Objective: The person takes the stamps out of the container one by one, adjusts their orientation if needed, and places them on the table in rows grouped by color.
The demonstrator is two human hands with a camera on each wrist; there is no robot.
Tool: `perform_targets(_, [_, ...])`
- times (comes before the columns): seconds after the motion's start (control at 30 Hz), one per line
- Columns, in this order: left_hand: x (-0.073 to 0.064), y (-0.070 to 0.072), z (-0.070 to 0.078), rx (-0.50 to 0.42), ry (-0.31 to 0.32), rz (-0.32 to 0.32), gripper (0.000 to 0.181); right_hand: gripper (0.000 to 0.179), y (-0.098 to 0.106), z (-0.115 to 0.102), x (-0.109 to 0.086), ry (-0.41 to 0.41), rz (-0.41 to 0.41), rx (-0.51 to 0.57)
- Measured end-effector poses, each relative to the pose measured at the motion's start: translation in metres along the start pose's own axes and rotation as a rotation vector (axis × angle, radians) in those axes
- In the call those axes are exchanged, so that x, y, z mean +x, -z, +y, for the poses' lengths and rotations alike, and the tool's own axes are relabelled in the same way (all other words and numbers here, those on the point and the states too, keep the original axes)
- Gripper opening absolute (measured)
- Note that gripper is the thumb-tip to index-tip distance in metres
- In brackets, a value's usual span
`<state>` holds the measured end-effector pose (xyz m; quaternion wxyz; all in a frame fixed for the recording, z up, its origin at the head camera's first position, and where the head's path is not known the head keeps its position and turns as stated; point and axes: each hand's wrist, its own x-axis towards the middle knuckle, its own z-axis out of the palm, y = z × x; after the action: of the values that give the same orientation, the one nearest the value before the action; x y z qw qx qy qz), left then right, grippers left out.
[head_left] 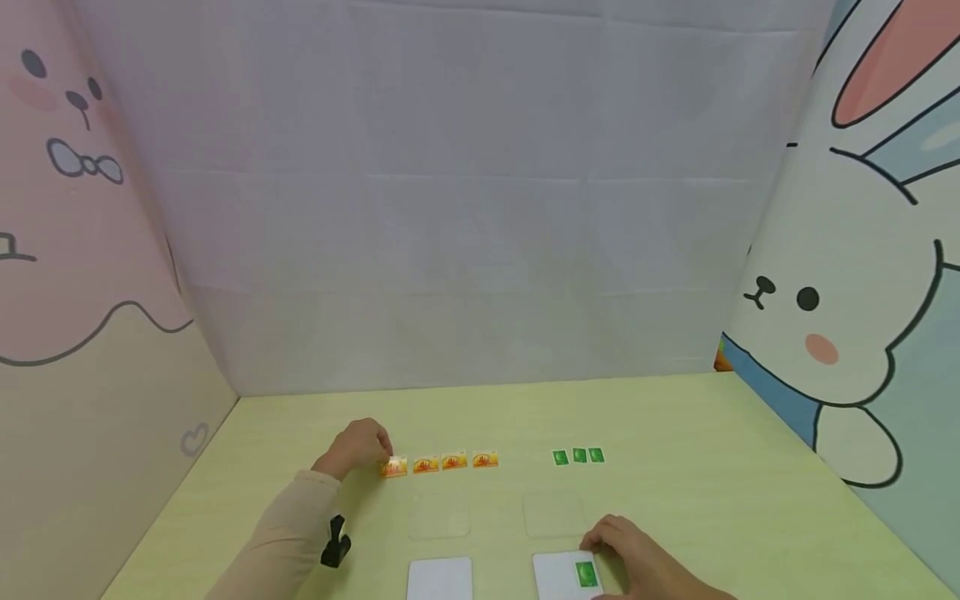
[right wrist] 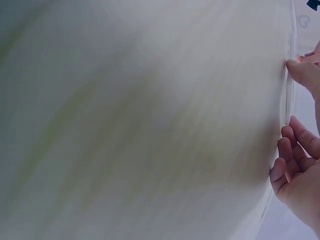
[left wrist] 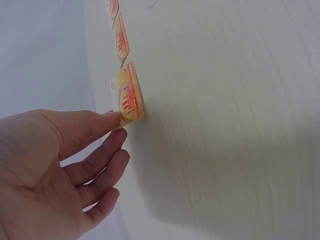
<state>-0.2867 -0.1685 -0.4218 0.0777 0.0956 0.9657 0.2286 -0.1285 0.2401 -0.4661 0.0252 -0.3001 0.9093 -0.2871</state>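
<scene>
My left hand [head_left: 356, 445] pinches the leftmost orange-and-yellow stamp [left wrist: 129, 95] between thumb and fingertip, its near end tilted up in the left wrist view. Several such stamps [head_left: 454, 460] form a row to the right of it. At the bottom of the head view, my right hand [head_left: 633, 557] grips a white card [head_left: 553, 575] by its right side, fingers at the upper corner and thumb lower down. A green stamp [head_left: 587, 574] lies on the card's right part. Only the card's thin edge shows in the right wrist view, between thumb and fingers [right wrist: 286, 150].
Left of the held card lies a second white card [head_left: 440, 578]. Two clear rounded rectangles [head_left: 438, 517] lie flat beyond the cards. Three green stamps [head_left: 580, 456] sit in a row farther back at right. A white sheet [head_left: 480, 208] hangs behind the pale table [head_left: 675, 433].
</scene>
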Motion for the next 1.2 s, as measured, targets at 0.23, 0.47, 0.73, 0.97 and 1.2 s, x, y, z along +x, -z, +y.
perform_targets(0.23, [0.0005, -0.0019, -0.0023, 0.019, -0.008, 0.024, 0.007, 0.052, 0.0012, -0.0038, 0.0005, -0.056, -0.006, 0.004])
perform_targets(0.47, [0.0017, -0.0039, -0.0047, 0.038, 0.002, 0.024, 0.007, 0.054, 0.0014, -0.0049, 0.0011, -0.061, -0.011, -0.019])
perform_targets(0.73, [0.0025, -0.0072, -0.0078, 0.041, -0.005, 0.033, 0.006, 0.055, -0.0006, -0.0045, -0.0005, -0.083, -0.022, -0.01])
perform_targets(0.97, [0.0024, -0.0074, -0.0085, 0.049, 0.003, 0.037, 0.006, 0.052, -0.0003, -0.0036, 0.0, -0.056, -0.01, -0.02])
perform_targets(1.2, [0.0021, -0.007, -0.0087, 0.073, 0.002, 0.049, 0.005, 0.051, -0.0026, 0.0002, -0.0012, 0.023, 0.038, -0.066])
